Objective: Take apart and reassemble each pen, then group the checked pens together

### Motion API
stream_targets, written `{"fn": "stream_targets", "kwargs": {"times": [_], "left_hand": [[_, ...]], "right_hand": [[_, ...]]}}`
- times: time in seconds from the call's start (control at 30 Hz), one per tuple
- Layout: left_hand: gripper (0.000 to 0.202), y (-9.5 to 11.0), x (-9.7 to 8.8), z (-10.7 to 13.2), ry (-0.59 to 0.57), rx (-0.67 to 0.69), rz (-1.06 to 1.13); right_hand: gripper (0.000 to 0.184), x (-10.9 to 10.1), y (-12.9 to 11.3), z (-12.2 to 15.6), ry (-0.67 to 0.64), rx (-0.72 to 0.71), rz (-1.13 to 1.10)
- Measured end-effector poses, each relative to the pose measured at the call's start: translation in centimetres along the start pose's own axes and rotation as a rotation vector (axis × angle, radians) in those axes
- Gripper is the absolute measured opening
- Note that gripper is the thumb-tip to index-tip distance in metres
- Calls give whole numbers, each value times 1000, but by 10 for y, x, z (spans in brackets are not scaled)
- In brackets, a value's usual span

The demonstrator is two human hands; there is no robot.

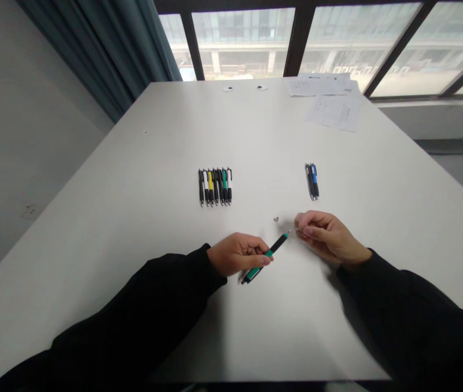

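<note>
Two hands over the bench [256,136] in the head view, near each other but apart. Clamped between thumb and fingers of the left hand [236,255]: a green pen [278,244], held at mid-barrel and slanted, point toward the right hand [329,237], apparently to leave the front end free. On the right, thumb and fingertips pinched together, seemingly on a thin piece [297,229] too fine to identify. Just beyond the pen's point, lying alone on the bench, a silver piece [276,219], perhaps kept close so as not to go astray. Farther out, left of centre, a row of pens [216,188], side by side, tips toward the near edge, likely for neatness; well apart on the right, a black-and-blue pair [315,177], probably to keep two groups distinct.
</note>
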State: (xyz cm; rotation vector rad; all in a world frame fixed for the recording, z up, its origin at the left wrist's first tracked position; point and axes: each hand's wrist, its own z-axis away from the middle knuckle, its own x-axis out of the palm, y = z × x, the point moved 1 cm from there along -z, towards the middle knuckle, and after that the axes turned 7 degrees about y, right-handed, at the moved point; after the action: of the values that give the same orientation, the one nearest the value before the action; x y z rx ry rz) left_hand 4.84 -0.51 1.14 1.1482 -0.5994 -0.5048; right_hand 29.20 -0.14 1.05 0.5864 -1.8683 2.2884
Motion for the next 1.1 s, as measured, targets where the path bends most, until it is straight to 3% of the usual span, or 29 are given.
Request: {"fn": "stream_targets", "kwargs": {"times": [0.2, 0.47, 0.83, 1.1], "left_hand": [[40, -3, 0, 0, 0, 8, -25], [37, -3, 0, -1, -16, 12, -60], [36, -4, 0, -1, -17, 7, -70], [36, -4, 2, -3, 18, 35, -91]], "right_hand": [[13, 1, 3, 1, -47, 40, 7], [16, 5, 5, -2, 10, -12, 7], [7, 5, 8, -1, -86, -58, 37], [6, 10, 5, -3, -71, -100, 80]]}}
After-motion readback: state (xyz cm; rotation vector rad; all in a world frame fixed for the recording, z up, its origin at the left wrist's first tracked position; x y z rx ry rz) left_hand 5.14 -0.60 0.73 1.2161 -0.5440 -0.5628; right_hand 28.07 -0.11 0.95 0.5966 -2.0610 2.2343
